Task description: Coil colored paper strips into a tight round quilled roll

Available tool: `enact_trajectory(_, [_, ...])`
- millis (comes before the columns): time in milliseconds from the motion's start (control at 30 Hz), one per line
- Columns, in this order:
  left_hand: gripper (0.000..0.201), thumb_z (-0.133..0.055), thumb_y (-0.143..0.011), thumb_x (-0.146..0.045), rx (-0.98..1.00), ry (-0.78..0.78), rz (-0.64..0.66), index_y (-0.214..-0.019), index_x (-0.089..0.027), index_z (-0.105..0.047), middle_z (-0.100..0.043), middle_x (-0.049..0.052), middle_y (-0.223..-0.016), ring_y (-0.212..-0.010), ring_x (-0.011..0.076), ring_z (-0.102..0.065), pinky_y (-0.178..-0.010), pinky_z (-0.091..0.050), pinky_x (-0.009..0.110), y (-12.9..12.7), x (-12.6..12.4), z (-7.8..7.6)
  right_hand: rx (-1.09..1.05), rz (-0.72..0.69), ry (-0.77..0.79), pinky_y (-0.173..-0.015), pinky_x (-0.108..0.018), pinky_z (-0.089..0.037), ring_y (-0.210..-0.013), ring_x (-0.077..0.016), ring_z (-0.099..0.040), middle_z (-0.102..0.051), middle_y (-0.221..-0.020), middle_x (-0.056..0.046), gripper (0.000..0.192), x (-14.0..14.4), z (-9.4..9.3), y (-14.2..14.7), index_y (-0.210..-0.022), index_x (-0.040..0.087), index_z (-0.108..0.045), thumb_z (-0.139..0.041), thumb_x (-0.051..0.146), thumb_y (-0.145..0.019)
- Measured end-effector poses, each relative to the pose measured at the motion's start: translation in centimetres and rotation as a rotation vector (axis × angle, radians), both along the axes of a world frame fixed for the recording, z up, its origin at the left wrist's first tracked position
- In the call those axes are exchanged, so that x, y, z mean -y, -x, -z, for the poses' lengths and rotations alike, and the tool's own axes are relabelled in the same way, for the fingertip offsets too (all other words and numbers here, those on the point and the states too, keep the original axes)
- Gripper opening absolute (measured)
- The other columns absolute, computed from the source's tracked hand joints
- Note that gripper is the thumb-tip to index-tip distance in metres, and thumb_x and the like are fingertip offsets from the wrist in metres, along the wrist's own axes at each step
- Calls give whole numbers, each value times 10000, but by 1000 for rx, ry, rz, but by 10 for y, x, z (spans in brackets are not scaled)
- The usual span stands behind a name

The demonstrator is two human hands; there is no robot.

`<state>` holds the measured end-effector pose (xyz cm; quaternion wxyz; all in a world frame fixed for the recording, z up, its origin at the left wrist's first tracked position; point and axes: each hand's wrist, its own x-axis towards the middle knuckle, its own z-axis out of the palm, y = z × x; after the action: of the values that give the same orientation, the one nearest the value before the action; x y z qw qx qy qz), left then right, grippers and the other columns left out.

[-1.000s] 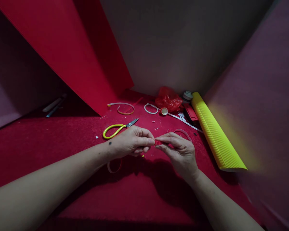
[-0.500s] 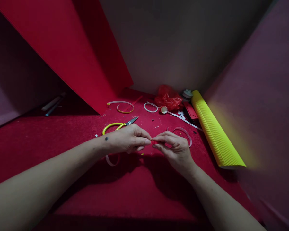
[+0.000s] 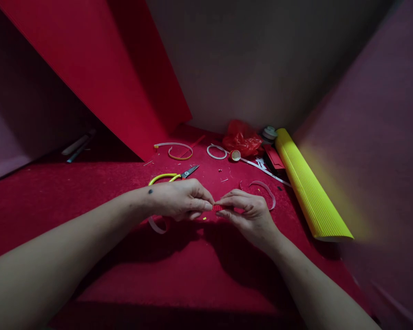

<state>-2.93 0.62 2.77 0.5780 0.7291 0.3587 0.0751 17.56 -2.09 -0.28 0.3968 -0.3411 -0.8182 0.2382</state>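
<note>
Between my two hands is a small red ridged paper roll (image 3: 218,208), held above the red cloth. My left hand (image 3: 184,200) pinches its left side with thumb and fingertips. On the right side, thumb and fingers of my right hand (image 3: 249,211) close on the same roll. Just beyond my left wrist lie yellow-handled scissors (image 3: 189,172), blades pointing right and partly covered by the hand. A curled paper strip (image 3: 156,225) shows below my left wrist. Behind my right hand another curled strip (image 3: 269,195) rests on the cloth.
A yellow corrugated roll (image 3: 311,188) lies at right. At the back are a red plastic bag (image 3: 242,137), a lidded jar (image 3: 269,133), a small round coil (image 3: 235,156) and looped strips (image 3: 181,153). A large red board (image 3: 99,68) leans at left. Scraps litter the red cloth (image 3: 179,279).
The red roll and both hands have shifted very slightly, with the fingertips adjusting on it. The whole view has moved a little; both hands keep their hold.
</note>
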Motion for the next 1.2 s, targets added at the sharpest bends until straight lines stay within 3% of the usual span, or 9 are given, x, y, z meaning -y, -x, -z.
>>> enact_trajectory(300, [203, -597, -796, -358, 232, 227, -109, -800, -156, -592, -466, -57, -509, -347, 33, -286, -348, -211, 167, -5, -3, 13, -218, 63, 59, -636, -293, -501, -719, -163, -617, -679, -778, -48, 108, 5, 4, 4, -846, 217, -734, -712, 187, -744])
enact_trajectory(533, [205, -552, -841, -339, 400, 240, -94, -792, -142, -581, -476, -55, -496, -337, 27, -299, -348, -226, 175, -11, 1, 22, -377, 70, 135, -778, -331, -490, -841, -173, -609, -674, -871, -32, 169, 4, 4, 5, -829, 264, -744, -740, 144, -711])
enact_trajectory(700, [212, -549, -851, -354, 515, 309, -128, -827, -145, -572, -391, -91, -424, -320, 23, -219, -350, -225, 178, -15, 4, 27, -531, 32, 228, -813, -338, -502, -875, -168, -604, -630, -900, -18, 172, 2, 10, 8, -846, 282, -738, -727, 163, -721])
enact_trajectory(800, [234, -553, -847, -375, 499, 282, -170, -871, -143, -574, -380, -98, -420, -315, 23, -203, -343, -216, 175, -16, 5, 23, -434, 53, 156, -763, -318, -505, -848, -165, -600, -622, -882, -21, 164, -1, 7, 5, -868, 268, -724, -712, 167, -739])
enact_trajectory(967, [244, -528, -840, -371, 231, 92, -251, -802, -134, -569, -510, -39, -512, -344, 36, -331, -342, -219, 169, -20, 8, 20, 101, 129, -244, -712, -316, -489, -771, -171, -573, -646, -811, -56, 103, -4, 4, 0, -893, 208, -698, -628, 194, -820])
enact_trajectory(1067, [246, -491, -841, -337, 83, -33, -268, -709, -137, -544, -493, -34, -486, -359, 44, -355, -354, -226, 169, -23, 8, 27, 336, 136, -327, -678, -312, -492, -733, -180, -584, -671, -778, -80, 130, -4, 9, 1, -836, 172, -693, -567, 189, -863])
enact_trajectory(1200, [265, -489, -838, -374, 81, 23, -243, -733, -141, -557, -493, -37, -485, -335, 43, -325, -338, -199, 176, -23, 6, 28, 287, 143, -323, -653, -285, -512, -706, -168, -624, -697, -777, -70, 122, -2, 10, 1, -834, 177, -698, -579, 187, -858])
